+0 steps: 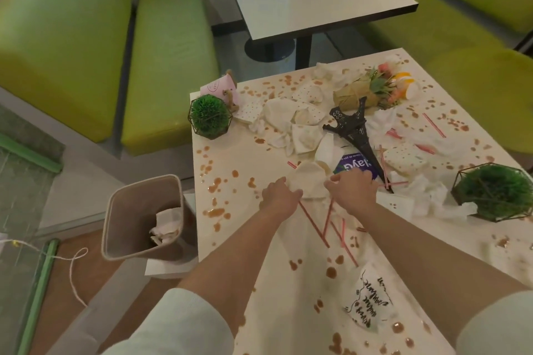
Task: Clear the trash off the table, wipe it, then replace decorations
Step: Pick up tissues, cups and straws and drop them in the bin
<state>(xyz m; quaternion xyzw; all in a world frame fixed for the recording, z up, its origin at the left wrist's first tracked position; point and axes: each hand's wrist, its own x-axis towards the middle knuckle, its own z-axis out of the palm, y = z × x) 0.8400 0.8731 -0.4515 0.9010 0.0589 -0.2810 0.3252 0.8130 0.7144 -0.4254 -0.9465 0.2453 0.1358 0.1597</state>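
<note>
Pale sleeves [178, 323] framed the near edge, and two bare forearms reached forward over the white surface [230, 161]. Both hands met on one crumpled napkin [310, 179]: the left hand [278, 193] gripped its left edge with curled fingers, and the right hand [353, 192] pinched its right edge, so the hands stood apart with the paper bunched between them. That napkin lay near the middle of the surface, touching a white bag with a purple label [350, 166] just beyond it.

Red straws [313, 220] lay crossed under and near the wrists. Brown splashes [215, 212] spotted the surface all over. A black tower model [357, 135] lay tipped across the bag, and beyond it sat a heap of stained napkins [291, 124] and a wrapped flower bouquet [372, 89] on its side. A green ball plant in a wire frame [210, 117] stood at the far left corner beside a small pink card holder [222, 88]; a second one [499, 192] stood at the right edge, with more crumpled tissue [429, 202] against it. A napkin with black script [370, 300] lay close to the near edge.

On the floor to the left, a beige bin [138, 219] leaned beside the surface, with crumpled paper [167, 228] inside.
</note>
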